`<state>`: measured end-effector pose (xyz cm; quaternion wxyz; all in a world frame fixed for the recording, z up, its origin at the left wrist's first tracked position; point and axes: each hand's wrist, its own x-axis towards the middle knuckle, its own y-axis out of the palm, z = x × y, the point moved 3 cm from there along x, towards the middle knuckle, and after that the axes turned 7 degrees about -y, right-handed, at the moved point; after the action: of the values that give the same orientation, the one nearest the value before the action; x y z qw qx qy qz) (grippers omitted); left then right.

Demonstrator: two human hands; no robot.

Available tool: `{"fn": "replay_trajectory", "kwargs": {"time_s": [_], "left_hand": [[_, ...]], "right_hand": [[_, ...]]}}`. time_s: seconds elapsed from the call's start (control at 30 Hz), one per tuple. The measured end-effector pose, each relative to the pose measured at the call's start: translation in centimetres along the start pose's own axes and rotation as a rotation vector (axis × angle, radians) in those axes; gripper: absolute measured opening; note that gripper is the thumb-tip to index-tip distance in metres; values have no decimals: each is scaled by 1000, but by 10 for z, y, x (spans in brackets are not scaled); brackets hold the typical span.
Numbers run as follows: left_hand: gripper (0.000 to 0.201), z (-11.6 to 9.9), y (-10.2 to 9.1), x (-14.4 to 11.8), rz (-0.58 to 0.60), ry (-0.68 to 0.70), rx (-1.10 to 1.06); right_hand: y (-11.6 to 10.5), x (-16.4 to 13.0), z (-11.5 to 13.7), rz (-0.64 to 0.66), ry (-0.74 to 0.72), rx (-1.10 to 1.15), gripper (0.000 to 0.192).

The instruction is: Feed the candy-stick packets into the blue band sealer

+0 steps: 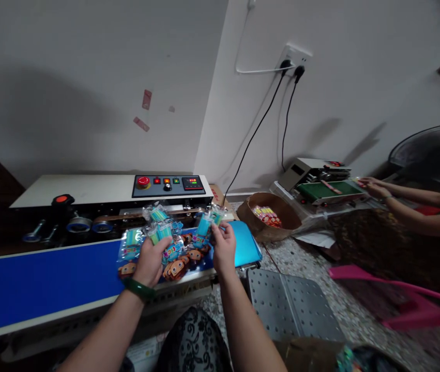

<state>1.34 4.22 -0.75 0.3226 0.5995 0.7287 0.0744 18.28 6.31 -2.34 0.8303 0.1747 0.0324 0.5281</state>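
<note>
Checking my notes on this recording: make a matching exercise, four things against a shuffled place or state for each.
1. Left hand
2. Right hand
3. Large red button
4. Brown tub

A. On the control panel
B. Pinching a packet, bare wrist
C. Red and yellow items inside
D. Green bangle at its wrist

Pairs: 1-D; 2-B; 3-A; 4-C

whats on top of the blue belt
Clear packets with cartoon faces overlap near the right end of the blue belt, around the left hand. Lower packets and the belt beneath them are covered.
</note>
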Motion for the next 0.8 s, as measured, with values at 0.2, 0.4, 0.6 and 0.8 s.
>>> {"fn": "replay_trajectory", "kwargs": {"time_s": [0.2,0.4,0.6,0.8], "left_hand": [[35,4,-10,10,-48,58,144],[35,13,6,3,76,-36,81],[42,20,15,-4,121,-33,133],[41,13,2,1,44,-10,173]], "right_hand": [[-22,13,-1,5,106,-27,35],[5,-8,18,8,-27,-1,27],[24,-22,17,79,-68,-85,30],[-11,2,9,-77,101,1,29]]}}
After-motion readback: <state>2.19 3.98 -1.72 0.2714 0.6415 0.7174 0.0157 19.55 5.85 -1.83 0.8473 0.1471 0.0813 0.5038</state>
